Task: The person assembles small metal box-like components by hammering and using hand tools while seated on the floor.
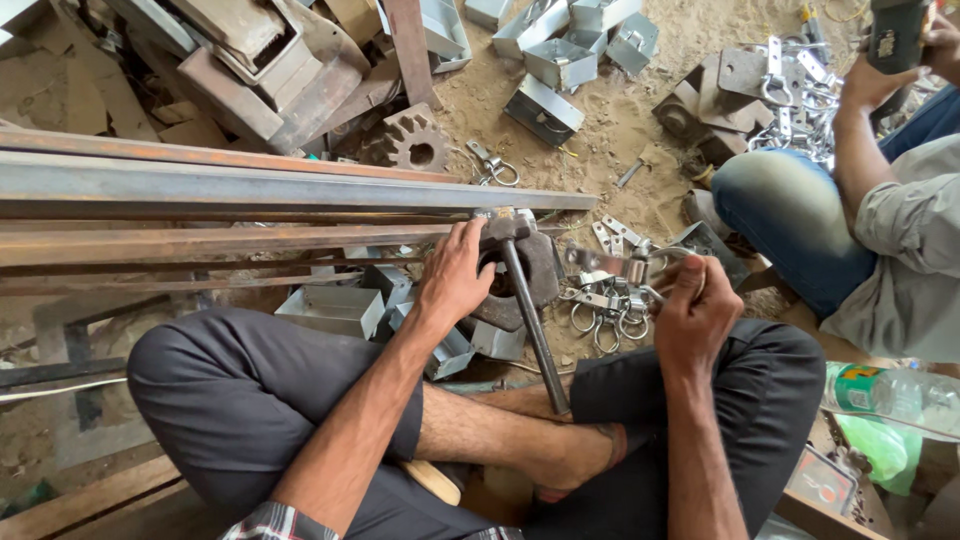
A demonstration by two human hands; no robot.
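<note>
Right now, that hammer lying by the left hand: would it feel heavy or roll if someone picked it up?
The hammer looks all metal, head and round handle, so probably head-heavy and stiff. The blocky head near the left hand would likely stop it rolling far. The bare, smooth handle could be slippery in a sweaty grip.

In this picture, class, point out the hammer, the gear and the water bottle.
hammer (533, 325): head view, middle of its metal handle.
gear (412, 140): head view, toothed face beside the hole.
water bottle (915, 398): head view, clear body.
</note>
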